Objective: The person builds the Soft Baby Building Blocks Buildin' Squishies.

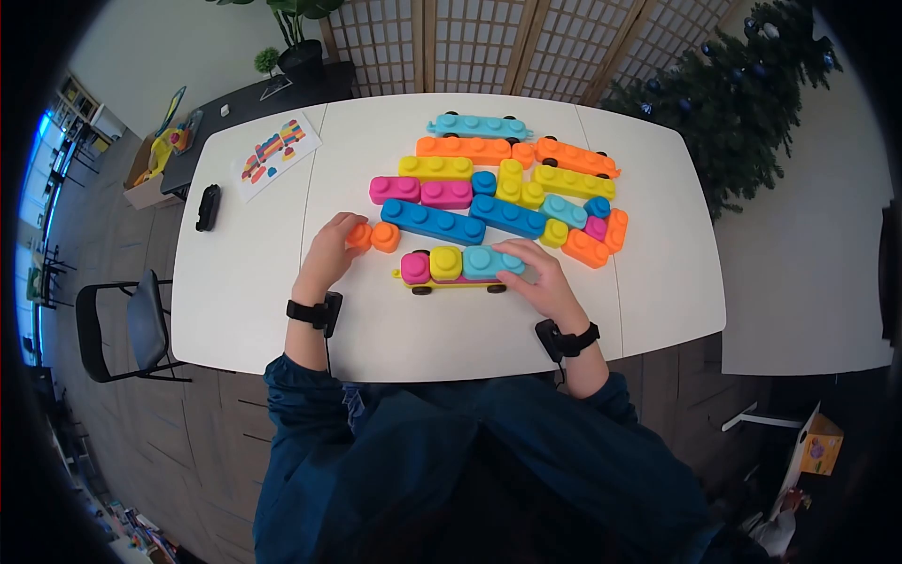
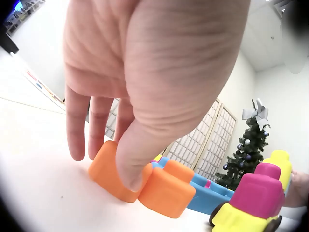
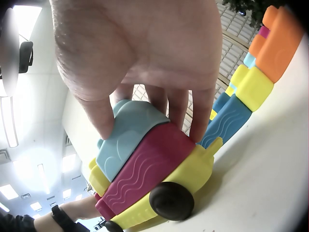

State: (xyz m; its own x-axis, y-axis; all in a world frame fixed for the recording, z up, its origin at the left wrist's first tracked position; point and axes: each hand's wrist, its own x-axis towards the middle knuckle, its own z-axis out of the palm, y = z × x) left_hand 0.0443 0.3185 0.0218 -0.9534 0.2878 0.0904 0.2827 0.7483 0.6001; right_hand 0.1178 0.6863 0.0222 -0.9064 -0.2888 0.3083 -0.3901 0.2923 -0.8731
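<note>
In the head view my left hand [image 1: 327,252] pinches a small orange block [image 1: 358,236] between thumb and fingers. The left wrist view shows its thumb across that block's near side. A second small orange block [image 2: 166,189] sits right beside it on the table. My right hand [image 1: 539,280] grips a light blue block [image 3: 134,129] at the right end of a wheeled toy car, thumb on one side and fingers on the other. Under it lies a magenta plank [image 3: 149,164] on a yellow base with black wheels [image 3: 172,200]. A yellow block [image 1: 445,262] and a magenta block [image 1: 414,268] top the car's left part.
Beyond the hands, blue bricks [image 1: 432,222], yellow, magenta and orange ones lie in rows, with a light blue wheeled base [image 1: 479,126] farthest back. A printed picture sheet [image 1: 275,153] and a black object [image 1: 209,208] lie on the white table's [image 1: 235,301] left side.
</note>
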